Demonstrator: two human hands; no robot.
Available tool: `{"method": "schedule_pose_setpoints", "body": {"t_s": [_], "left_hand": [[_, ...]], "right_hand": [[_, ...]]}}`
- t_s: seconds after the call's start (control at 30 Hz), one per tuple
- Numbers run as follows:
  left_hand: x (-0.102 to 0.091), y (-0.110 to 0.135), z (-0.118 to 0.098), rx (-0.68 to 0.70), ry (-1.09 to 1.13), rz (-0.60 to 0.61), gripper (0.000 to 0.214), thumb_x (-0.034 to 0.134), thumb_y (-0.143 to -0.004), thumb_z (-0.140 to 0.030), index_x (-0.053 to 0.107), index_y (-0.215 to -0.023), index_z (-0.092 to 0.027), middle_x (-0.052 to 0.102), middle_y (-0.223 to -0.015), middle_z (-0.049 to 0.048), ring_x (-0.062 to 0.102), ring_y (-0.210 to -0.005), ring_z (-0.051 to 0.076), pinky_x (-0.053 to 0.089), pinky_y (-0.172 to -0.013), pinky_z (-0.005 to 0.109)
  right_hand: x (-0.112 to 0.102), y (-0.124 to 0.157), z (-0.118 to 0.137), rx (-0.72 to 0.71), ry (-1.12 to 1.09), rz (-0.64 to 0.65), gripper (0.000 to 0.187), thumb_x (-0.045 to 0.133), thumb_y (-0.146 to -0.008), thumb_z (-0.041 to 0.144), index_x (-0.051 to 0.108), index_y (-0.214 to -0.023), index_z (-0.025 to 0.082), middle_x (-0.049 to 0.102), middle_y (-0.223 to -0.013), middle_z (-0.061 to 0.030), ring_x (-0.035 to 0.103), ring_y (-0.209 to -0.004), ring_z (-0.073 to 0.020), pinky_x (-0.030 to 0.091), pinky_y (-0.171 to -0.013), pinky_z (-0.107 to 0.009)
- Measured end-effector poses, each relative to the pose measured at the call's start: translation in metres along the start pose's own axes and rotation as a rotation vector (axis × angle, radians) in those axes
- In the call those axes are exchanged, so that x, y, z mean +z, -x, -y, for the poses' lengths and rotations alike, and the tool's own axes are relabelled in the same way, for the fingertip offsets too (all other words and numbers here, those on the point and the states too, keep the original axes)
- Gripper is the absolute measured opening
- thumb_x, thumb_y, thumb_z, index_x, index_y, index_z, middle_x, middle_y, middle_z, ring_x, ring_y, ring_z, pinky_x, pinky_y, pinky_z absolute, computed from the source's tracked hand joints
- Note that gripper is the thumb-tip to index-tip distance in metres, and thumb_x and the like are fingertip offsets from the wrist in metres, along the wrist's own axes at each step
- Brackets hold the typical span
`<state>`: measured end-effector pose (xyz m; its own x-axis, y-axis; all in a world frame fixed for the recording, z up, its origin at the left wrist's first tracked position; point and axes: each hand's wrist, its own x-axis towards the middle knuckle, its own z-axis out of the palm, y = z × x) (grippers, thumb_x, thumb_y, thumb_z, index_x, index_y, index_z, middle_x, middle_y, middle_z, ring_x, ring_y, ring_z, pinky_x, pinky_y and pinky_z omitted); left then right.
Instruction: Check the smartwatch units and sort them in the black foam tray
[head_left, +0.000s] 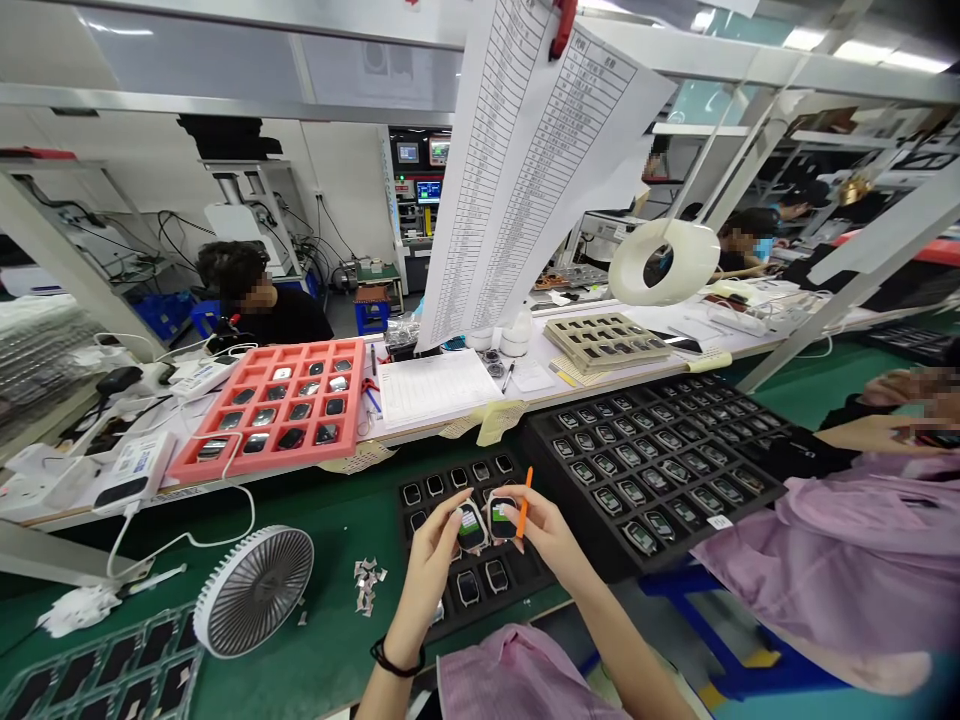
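My left hand (435, 540), with a dark band on its wrist, grips a smartwatch (470, 528) by its edge. A second smartwatch (501, 518) sits right beside it in the fingers of my right hand (546, 522). Both screens are lit, with green and white areas. That right hand also keeps a slim orange stick (526, 497) upright against the fingers. Below the hands lies a black foam tray (519, 582) with several more watches in its slots, partly hidden by my hands and forearms.
A larger black tray (598, 540) full of watches stands to the right, near a co-worker's arm (862, 433). On the left are a white fan (255, 590), small scraps (366, 585) and a clear tray (97, 665). A pink tray (346, 400) rests on the shelf; paper sheets (517, 170) hang overhead.
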<state>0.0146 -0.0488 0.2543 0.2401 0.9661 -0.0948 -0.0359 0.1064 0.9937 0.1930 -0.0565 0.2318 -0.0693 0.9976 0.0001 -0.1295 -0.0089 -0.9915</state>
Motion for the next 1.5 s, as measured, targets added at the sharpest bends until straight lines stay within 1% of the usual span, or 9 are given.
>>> {"method": "schedule_pose_setpoints", "body": {"t_s": [0.2, 0.37, 0.53, 0.77, 0.9, 1.03, 1.27, 1.4, 1.5], "left_hand": [[0.004, -0.002, 0.003, 0.023, -0.008, 0.027, 0.055, 0.054, -0.082, -0.055, 0.058, -0.124, -0.020, 0.068, -0.090, 0.0066, 0.056, -0.068, 0.016, 0.049, -0.061, 0.027], [0.005, -0.007, 0.016, 0.058, 0.034, 0.050, 0.056, 0.059, -0.081, -0.052, 0.056, -0.126, -0.020, 0.064, -0.110, 0.0107, 0.059, -0.092, 0.022, 0.051, -0.072, 0.029], [0.008, -0.003, 0.003, -0.009, 0.016, 0.039, 0.054, 0.053, -0.083, -0.054, 0.059, -0.122, -0.018, 0.065, -0.091, 0.0068, 0.052, -0.065, 0.014, 0.047, -0.059, 0.026], [0.007, -0.005, 0.006, -0.008, 0.026, 0.012, 0.054, 0.053, -0.085, -0.051, 0.054, -0.128, -0.019, 0.060, -0.080, 0.0030, 0.043, -0.057, 0.011, 0.039, -0.052, 0.022], [0.007, -0.012, 0.023, 0.072, 0.060, 0.004, 0.063, 0.058, -0.082, -0.048, 0.042, -0.137, -0.022, 0.062, -0.106, 0.0089, 0.057, -0.079, 0.017, 0.048, -0.068, 0.027], [0.007, -0.016, 0.028, 0.080, 0.104, 0.028, 0.062, 0.063, -0.079, -0.045, 0.044, -0.135, -0.023, 0.054, -0.127, 0.0114, 0.057, -0.103, 0.023, 0.050, -0.084, 0.032], [0.005, -0.007, 0.003, -0.030, 0.011, -0.001, 0.049, 0.055, -0.082, -0.052, 0.060, -0.119, -0.019, 0.064, -0.092, 0.0064, 0.058, -0.075, 0.018, 0.053, -0.064, 0.028], [0.004, -0.005, -0.002, -0.031, -0.020, -0.019, 0.044, 0.054, -0.082, -0.053, 0.066, -0.107, -0.019, 0.064, -0.091, 0.0061, 0.055, -0.069, 0.016, 0.050, -0.055, 0.024], [0.003, -0.006, 0.000, -0.015, -0.022, -0.001, 0.044, 0.055, -0.082, -0.053, 0.066, -0.107, -0.019, 0.063, -0.085, 0.0050, 0.054, -0.067, 0.015, 0.050, -0.054, 0.023]], "right_hand": [[-0.004, 0.001, 0.000, -0.014, -0.049, 0.005, 0.029, 0.061, -0.083, 0.045, 0.063, -0.101, 0.022, 0.056, -0.080, -0.0017, 0.052, -0.056, -0.0110, 0.035, -0.043, -0.022], [-0.006, 0.003, -0.002, -0.016, -0.025, 0.002, 0.031, 0.066, -0.080, 0.042, 0.062, -0.104, 0.023, 0.056, -0.080, -0.0004, 0.045, -0.051, -0.0077, 0.037, -0.045, -0.023], [-0.006, 0.002, -0.001, -0.010, -0.034, -0.001, 0.032, 0.063, -0.081, 0.046, 0.062, -0.102, 0.022, 0.053, -0.074, 0.0005, 0.045, -0.052, -0.0094, 0.036, -0.045, -0.023], [-0.006, -0.001, -0.005, -0.021, -0.047, 0.009, 0.030, 0.054, -0.087, 0.046, 0.060, -0.104, 0.023, 0.053, -0.075, 0.0004, 0.047, -0.051, -0.0098, 0.036, -0.044, -0.023], [-0.005, -0.001, -0.006, -0.008, -0.046, 0.013, 0.037, 0.064, -0.080, 0.041, 0.056, -0.113, 0.024, 0.058, -0.091, -0.0028, 0.049, -0.055, -0.0092, 0.041, -0.048, -0.024], [-0.005, -0.001, -0.005, -0.016, -0.046, 0.019, 0.047, 0.072, -0.074, 0.035, 0.054, -0.116, 0.024, 0.059, -0.103, -0.0062, 0.056, -0.070, -0.0134, 0.043, -0.051, -0.023], [-0.005, -0.002, -0.003, -0.002, -0.022, -0.023, 0.032, 0.062, -0.082, 0.045, 0.061, -0.104, 0.022, 0.056, -0.072, 0.0006, 0.047, -0.045, -0.0081, 0.040, -0.043, -0.024], [-0.003, -0.005, -0.004, -0.002, -0.048, -0.067, 0.033, 0.062, -0.080, 0.049, 0.062, -0.097, 0.020, 0.054, -0.065, 0.0009, 0.053, -0.050, -0.0128, 0.036, -0.039, -0.022], [-0.002, -0.006, -0.004, -0.005, -0.023, -0.095, 0.031, 0.064, -0.079, 0.048, 0.063, -0.091, 0.020, 0.053, -0.062, 0.0019, 0.045, -0.046, -0.0092, 0.032, -0.037, -0.021]]}}
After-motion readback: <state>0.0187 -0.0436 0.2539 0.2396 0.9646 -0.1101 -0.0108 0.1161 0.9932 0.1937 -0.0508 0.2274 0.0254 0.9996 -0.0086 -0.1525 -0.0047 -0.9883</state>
